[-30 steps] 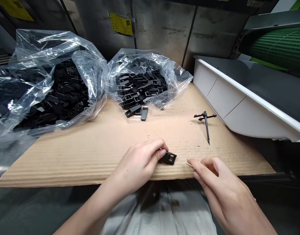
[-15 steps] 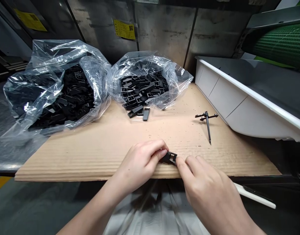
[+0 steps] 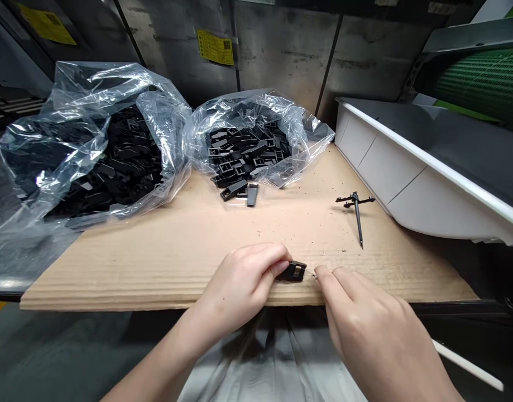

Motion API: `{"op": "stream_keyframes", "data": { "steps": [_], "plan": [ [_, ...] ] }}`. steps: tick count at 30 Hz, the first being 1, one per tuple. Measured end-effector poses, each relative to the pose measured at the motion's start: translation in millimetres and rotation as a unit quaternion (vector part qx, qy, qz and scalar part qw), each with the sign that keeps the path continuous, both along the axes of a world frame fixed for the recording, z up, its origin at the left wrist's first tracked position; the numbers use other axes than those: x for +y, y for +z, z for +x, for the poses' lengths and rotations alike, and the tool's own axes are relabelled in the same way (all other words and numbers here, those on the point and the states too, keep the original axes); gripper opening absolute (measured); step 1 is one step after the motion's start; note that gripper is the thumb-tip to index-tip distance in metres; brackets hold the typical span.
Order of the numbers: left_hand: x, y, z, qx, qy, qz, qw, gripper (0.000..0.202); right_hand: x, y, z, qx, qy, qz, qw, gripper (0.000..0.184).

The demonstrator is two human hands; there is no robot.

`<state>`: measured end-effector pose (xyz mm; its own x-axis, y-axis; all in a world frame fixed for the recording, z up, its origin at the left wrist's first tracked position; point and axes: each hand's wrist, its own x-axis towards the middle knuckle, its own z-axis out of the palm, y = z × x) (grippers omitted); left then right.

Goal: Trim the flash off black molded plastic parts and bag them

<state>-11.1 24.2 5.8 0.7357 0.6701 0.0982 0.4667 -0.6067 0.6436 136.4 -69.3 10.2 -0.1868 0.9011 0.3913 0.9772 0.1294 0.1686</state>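
My left hand (image 3: 243,282) pinches a small black plastic clip (image 3: 295,271) against the near edge of a brown cardboard sheet (image 3: 156,251). My right hand (image 3: 369,329) sits just right of the clip, its fingers pressed together on something thin and small that I cannot make out. A white-handled tool (image 3: 465,365) shows low at the right, under that hand's wrist.
Two clear plastic bags full of black parts lie at the back: a large one (image 3: 92,145) at left, a smaller open one (image 3: 252,139) in the middle, with a few parts (image 3: 241,192) spilled out. A black sprue piece (image 3: 356,209) lies right. A white bin (image 3: 427,167) stands at right.
My right hand came in from the right to the clip, touched it, then drew back a little with its fingertips pinched. The left hand kept hold of the clip.
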Motion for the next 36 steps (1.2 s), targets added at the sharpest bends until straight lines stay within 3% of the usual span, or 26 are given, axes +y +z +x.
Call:
{"op": "stream_keyframes", "data": {
  "steps": [9,17,21,24,26,29,32,36],
  "plan": [
    [-1.2,0.0,0.1,-0.004,-0.002,0.012,1.0,0.023,4.7,-2.9,-7.1,0.008,-0.001,0.022,1.0,0.028],
    [0.5,-1.7,-0.7,-0.033,0.002,-0.011,0.999,0.02,12.0,9.4,-0.1,-0.008,-0.005,-0.033,0.999,0.02],
    [-0.1,0.5,-6.6,-0.112,0.059,-0.086,0.988,0.008,-3.1,0.9,20.2,0.08,0.023,-0.04,0.996,0.022],
    [-0.7,5.2,-12.1,-0.159,0.107,-0.093,0.977,0.007,-19.7,-10.5,37.1,0.141,0.046,-0.011,0.989,0.026],
    [-1.0,8.4,-13.0,-0.174,0.104,-0.057,0.977,0.009,-28.1,-16.2,43.5,0.185,0.056,0.011,0.981,0.026],
    [-2.2,9.0,-8.1,-0.164,0.049,-0.009,0.985,0.011,-33.2,-20.0,43.6,0.285,0.065,0.015,0.956,0.031],
    [-7.0,3.6,0.8,-0.156,0.013,-0.037,0.987,0.016,-31.4,-21.3,35.5,0.371,0.067,0.003,0.926,0.039],
    [-17.0,-3.2,7.7,-0.198,0.044,-0.072,0.977,0.017,-25.9,-23.8,19.9,0.439,0.035,0.037,0.897,0.029]
  ]
}}
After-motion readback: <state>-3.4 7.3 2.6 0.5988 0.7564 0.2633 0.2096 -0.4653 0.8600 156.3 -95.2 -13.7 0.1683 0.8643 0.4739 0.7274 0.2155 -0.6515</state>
